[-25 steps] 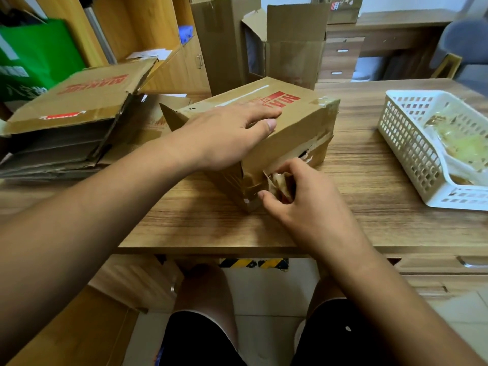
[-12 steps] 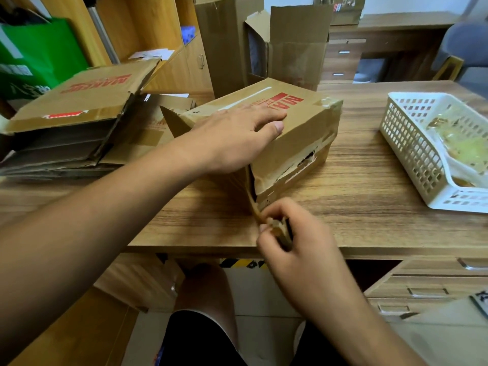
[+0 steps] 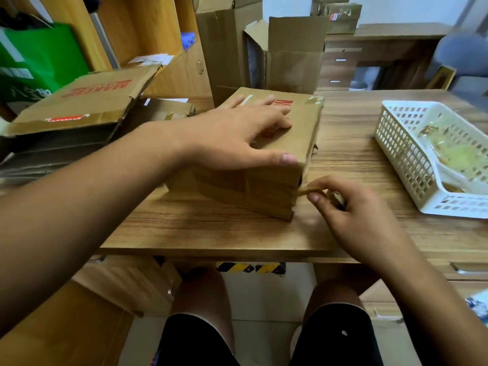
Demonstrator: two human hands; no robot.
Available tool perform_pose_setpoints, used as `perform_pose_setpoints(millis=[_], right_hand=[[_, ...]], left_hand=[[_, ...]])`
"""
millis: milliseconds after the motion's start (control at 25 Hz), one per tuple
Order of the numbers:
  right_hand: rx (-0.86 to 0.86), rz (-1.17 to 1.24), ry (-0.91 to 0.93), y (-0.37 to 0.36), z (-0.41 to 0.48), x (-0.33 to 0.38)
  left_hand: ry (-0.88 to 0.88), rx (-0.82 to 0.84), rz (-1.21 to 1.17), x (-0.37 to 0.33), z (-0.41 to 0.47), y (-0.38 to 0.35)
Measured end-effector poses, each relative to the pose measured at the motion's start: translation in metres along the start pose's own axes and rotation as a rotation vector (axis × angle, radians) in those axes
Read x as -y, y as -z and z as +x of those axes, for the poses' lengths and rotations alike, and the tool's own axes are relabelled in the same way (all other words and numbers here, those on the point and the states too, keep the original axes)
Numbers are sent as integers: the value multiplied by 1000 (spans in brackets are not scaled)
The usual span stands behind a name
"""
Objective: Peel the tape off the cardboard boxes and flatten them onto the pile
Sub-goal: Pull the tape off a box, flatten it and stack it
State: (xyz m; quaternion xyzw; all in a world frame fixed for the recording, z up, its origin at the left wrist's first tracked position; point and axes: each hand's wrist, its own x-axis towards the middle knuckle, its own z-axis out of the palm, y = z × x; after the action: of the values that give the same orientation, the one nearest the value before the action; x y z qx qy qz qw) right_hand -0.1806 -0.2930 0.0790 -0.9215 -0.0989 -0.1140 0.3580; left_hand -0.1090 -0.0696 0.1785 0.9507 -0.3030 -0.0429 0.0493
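Cardboard box (image 3: 274, 186) sits under the left hand (image 3: 237, 133), grip spread flat; right hand (image 3: 351, 207) pinches its tape (image 3: 303, 192).

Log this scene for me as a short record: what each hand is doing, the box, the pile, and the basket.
Left hand: flat on top of the cardboard box, fingers spread
Right hand: pinches a brown tape strip at the box's near right corner
Box: not yet flattened, on the wooden table
Pile: flattened cardboard at the table's left
Basket: white plastic basket at right, holding what looks like crumpled tape
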Motion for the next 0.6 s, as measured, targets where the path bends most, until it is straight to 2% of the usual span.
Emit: perform_pose_setpoints(millis=[120, 320, 600], right_hand=[[-22, 8, -44, 6, -2, -9], [-132, -35, -1, 0, -23, -7], [-268, -127, 23, -34, -44, 17]], left_hand=[[57, 21, -127, -12, 6, -4], [101, 23, -35, -21, 18, -14], [112, 26, -22, -20, 22, -23]])
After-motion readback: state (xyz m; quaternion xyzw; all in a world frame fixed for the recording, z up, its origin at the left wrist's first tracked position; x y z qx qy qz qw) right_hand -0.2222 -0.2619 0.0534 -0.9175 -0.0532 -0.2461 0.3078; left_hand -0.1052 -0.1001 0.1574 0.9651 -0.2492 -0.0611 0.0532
